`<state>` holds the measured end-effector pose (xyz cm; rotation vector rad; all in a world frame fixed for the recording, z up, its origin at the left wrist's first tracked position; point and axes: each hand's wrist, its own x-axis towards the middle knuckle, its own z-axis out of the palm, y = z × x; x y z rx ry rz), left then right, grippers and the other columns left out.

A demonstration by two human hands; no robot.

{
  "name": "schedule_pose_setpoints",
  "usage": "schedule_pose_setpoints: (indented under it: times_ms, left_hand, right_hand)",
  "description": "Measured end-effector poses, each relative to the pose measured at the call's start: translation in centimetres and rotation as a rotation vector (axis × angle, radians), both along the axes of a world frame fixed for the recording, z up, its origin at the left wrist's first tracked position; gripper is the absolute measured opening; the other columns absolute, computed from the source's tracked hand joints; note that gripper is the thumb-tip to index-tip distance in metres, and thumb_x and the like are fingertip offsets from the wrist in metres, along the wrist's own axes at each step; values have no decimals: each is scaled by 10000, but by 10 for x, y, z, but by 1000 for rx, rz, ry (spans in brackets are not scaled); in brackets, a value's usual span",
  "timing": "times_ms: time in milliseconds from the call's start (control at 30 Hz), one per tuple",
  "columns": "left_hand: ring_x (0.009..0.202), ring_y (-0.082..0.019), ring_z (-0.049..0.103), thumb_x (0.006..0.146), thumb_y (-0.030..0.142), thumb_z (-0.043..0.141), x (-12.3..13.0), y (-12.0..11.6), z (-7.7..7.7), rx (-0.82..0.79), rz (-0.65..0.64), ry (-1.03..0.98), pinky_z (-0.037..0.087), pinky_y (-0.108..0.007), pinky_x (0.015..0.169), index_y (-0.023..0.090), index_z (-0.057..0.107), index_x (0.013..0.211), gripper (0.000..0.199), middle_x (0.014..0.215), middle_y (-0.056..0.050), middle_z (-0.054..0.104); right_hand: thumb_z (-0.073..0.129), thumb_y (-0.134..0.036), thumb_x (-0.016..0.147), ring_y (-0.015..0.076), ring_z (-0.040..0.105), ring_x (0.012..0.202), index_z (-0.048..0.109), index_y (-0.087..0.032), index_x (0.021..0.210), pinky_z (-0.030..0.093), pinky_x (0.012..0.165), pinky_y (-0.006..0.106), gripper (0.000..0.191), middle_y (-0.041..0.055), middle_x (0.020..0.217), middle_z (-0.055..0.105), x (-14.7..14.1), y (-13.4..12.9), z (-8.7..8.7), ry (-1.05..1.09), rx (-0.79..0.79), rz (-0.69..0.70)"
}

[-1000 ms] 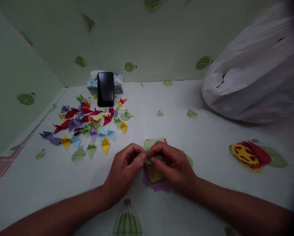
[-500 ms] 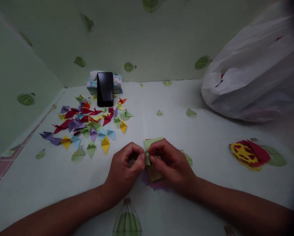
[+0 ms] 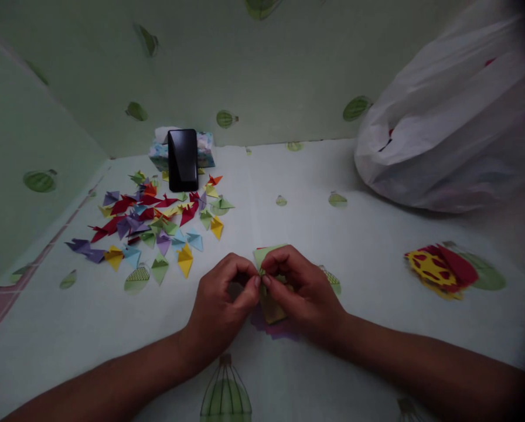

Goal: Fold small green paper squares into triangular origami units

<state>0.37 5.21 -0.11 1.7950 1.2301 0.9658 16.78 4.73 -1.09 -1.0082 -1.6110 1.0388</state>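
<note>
A small folded green paper point(image 3: 262, 287) is pinched by thumb and forefinger of both left hand point(image 3: 222, 298) and right hand point(image 3: 305, 294), equally near; its long axis is hidden. Stacked coloured paper point(image 3: 273, 313) is seen beneath, on balloon-printed tablecloth point(image 3: 306, 381), origami cranes point(image 3: 184, 261) being scattered leftward

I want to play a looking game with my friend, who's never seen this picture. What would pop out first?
Probably the bright heap of folded papers on the left of the table, in front of the black phone. Next might be the big white bag at the far right. Then, in the middle, the left hand and right hand meet fingertip to fingertip, pinching a small green paper.
</note>
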Motion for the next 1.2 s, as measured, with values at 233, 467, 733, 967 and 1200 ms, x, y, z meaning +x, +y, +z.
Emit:
schedule_pose_setpoints:
  times_ms: [233,467,733,967,1200]
  left_hand:
    - [671,-124,519,807,89,562,2,2,3,185,25,79,418,-246,630,185,527,709,142,719,5,546]
    - [655,-116,513,833,136,566,0,4,-1,27,53,-59,416,-231,609,188,568,735,111,724,11,560]
    - [698,-112,513,871,183,593,-2,6,-5,-114,16,-217,419,-231,645,190,601,775,97,766,17,553]
    - [742,-110,523,878,178,603,-4,7,-2,-72,6,-186,416,-226,672,192,621,785,96,788,15,561]
    - [726,-109,527,858,180,614,-5,10,-3,-97,-31,-210,419,-225,665,180,622,772,87,776,13,567]
  right_hand:
    - [520,-77,885,118,587,723,516,-227,997,476,652,244,187,3,862,618,1,-5,-3,-125,189,-26]
    - [505,-142,923,126,575,733,534,-221,988,477,654,257,106,9,853,593,1,-1,-2,31,21,26]
    - [591,-268,903,125,548,729,584,-198,894,456,668,256,70,-1,799,573,0,7,-2,273,-330,163]
    - [616,-309,879,132,504,717,568,-195,874,407,658,266,123,-1,799,551,1,10,-3,269,-386,167]
    - [584,-258,883,142,499,758,557,-182,837,404,690,284,93,11,819,540,2,12,-3,224,-314,184]
